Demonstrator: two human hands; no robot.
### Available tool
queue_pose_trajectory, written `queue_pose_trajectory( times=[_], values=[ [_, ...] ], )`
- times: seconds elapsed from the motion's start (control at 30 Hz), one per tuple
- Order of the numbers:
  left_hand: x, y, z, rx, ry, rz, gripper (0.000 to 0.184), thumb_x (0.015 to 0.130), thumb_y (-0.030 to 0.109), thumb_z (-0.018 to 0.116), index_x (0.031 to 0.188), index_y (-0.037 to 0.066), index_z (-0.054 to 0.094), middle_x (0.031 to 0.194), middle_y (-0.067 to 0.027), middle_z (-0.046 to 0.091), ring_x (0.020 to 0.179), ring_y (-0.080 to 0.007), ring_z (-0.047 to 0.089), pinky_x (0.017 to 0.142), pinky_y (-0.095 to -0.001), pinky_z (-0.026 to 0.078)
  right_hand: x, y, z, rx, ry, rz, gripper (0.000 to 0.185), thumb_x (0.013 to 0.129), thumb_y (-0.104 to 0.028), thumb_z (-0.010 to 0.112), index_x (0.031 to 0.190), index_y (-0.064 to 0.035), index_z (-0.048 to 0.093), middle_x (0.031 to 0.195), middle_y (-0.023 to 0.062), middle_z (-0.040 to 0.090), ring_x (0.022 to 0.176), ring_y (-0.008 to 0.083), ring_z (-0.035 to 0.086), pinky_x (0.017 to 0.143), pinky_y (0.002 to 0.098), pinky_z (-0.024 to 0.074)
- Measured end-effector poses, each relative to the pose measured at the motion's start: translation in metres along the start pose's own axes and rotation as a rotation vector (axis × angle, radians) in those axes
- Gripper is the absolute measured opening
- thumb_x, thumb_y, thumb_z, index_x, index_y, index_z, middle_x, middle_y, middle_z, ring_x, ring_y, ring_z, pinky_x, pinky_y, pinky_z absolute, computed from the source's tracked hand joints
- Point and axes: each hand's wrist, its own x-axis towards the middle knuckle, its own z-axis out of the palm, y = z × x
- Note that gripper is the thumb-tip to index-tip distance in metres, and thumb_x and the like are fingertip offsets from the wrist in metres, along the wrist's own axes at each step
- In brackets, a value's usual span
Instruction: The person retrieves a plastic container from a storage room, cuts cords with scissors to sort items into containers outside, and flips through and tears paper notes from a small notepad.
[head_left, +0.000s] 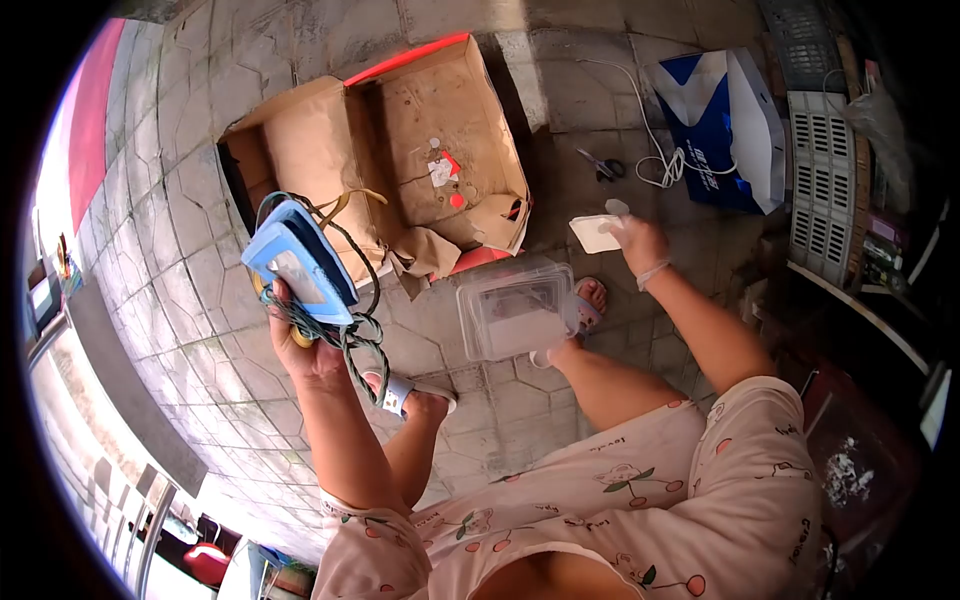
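Blue pouch (300, 262), left of centre in the frame: flat, rounded corners, a pale, window-like panel on the face; looks layered, darker blue along the edge. Dark green cords (345, 335) hang tangled below and loop to its right. Left hand (305, 350) has its fingers curled round the lower end, gripping pouch and cords together. Right of centre, cream card (595, 233), thin and squarish, pinched at its right edge between thumb and fingers of right hand (640, 245).

Around these: open cardboard box (450, 110), upper left to upper centre, brown inside, red along outer edges, lower edge torn and crumpled; red and white scraps (442, 173) lie inside. Pouch covers part of the box's left side from view. Clear plastic container (515, 310) at centre, its right side overlapping the sandalled right foot (592, 294). Scissors (604, 166) upper right, dark handles; beside them a loosely coiled white cable (655, 175), then a blue-and-white bag (735, 130).

Surface: grey paving (170, 250), blocks with visible joints, sunlit at left, shaded at right. Pale railing (150, 540) lower left; slotted grey crate (822, 190) at far upper right.
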Motion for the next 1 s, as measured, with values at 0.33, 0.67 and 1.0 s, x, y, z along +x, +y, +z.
queue_pose_trajectory(
  times=[0.33,0.67,1.0],
  values=[
    [-0.188,-0.001,0.200,0.238,0.079,-0.220,0.040,0.081,0.019,0.058,0.115,0.000,0.047,0.107,-0.0120,0.058,0.096,-0.0250,0.057,0.081,-0.0399,0.049,-0.249,0.031,-0.174,0.390,0.129,0.448,0.030,0.075,-0.032,0.058,0.084,-0.0038,0.062,0.078,0.0177,0.061,0.073,0.0341,0.059,0.064,0.0385,0.0455],
    [-0.340,-0.023,0.381,0.469,-0.456,-0.431,0.033,0.077,0.005,0.061,0.108,0.005,0.049,0.096,-0.0032,0.058,0.086,-0.0156,0.057,0.080,-0.0312,0.047,-0.555,-0.044,-0.261,0.721,0.533,1.022,0.028,0.075,-0.028,0.058,0.087,-0.0028,0.064,0.079,0.0177,0.062,0.077,0.0304,0.061,0.067,0.0351,0.0457],
    [-0.555,-0.169,0.401,0.941,-0.924,-0.887,0.031,0.074,-0.004,0.059,0.102,0.006,0.050,0.089,-0.0052,0.059,0.078,-0.0172,0.059,0.070,-0.0319,0.051,-0.892,-0.173,-0.154,0.461,0.802,1.732,0.025,0.080,-0.027,0.050,0.082,-0.0053,0.063,0.082,0.0172,0.061,0.078,0.0347,0.059,0.069,0.0410,0.0472]
  ],
)
